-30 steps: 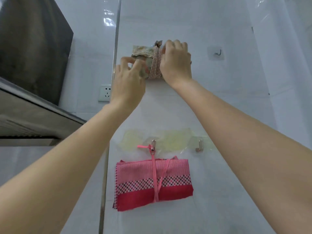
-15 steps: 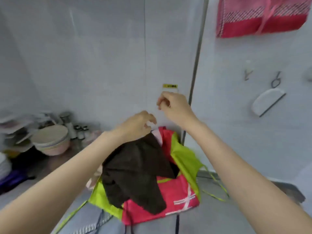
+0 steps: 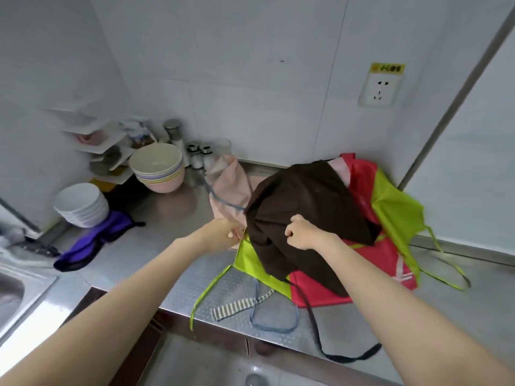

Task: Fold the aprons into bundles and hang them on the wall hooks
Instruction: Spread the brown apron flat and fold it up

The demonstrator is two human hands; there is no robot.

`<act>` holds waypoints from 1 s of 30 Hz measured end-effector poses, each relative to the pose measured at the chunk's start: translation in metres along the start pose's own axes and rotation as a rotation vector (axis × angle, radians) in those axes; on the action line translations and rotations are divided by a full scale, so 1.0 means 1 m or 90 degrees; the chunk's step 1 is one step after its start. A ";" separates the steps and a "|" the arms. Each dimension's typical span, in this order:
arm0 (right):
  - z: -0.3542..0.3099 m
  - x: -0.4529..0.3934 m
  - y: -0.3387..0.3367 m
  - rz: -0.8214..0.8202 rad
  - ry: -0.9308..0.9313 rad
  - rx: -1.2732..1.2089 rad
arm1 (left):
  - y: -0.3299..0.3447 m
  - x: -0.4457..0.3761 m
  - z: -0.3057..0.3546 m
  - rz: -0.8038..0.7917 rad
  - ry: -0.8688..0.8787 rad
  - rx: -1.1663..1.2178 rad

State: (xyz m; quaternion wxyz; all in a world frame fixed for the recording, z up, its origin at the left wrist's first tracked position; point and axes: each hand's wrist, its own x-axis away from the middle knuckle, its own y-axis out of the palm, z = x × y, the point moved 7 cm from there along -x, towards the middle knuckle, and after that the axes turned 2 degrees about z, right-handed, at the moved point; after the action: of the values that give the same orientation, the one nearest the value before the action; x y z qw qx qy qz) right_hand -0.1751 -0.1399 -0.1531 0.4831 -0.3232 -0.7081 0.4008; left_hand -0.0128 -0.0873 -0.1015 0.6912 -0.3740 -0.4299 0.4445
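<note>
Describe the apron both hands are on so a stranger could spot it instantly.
On the steel counter, find the apron heap below the wall socket. The brown apron lies on top, gripped by the left hand and right hand. It's the only dark one.

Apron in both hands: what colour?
Dark brown apron, plain, gripped by left hand and right hand; head view.

place: kitchen | surface: embossed stainless-steel counter [image 3: 178,263] with a sink [image 3: 16,296] at its left end | walls: white tile, wall socket [image 3: 379,89] | dishes: stacked bowls [image 3: 160,167], white bowls [image 3: 80,204], corner rack of plates [image 3: 100,140] | seasoning shakers [image 3: 199,157] against the wall
</note>
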 end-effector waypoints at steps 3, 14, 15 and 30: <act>0.000 -0.019 0.009 -0.024 0.030 0.035 | -0.002 -0.009 -0.018 0.001 -0.017 -0.004; -0.032 -0.068 -0.087 0.212 0.020 -0.057 | -0.035 -0.072 -0.068 0.064 -0.042 0.039; -0.043 -0.065 -0.119 0.265 0.011 -0.071 | -0.044 -0.079 -0.069 0.091 -0.041 0.052; -0.123 0.066 -0.349 0.675 -0.257 -0.540 | -0.126 -0.076 -0.095 -0.042 0.046 0.841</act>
State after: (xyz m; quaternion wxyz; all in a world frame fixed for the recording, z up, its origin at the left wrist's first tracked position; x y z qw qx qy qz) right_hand -0.1051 -0.2163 0.2080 -0.0854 -0.7038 -0.6265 0.3239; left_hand 0.0939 -0.2121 -0.0414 0.8025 0.1269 -0.0549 0.5804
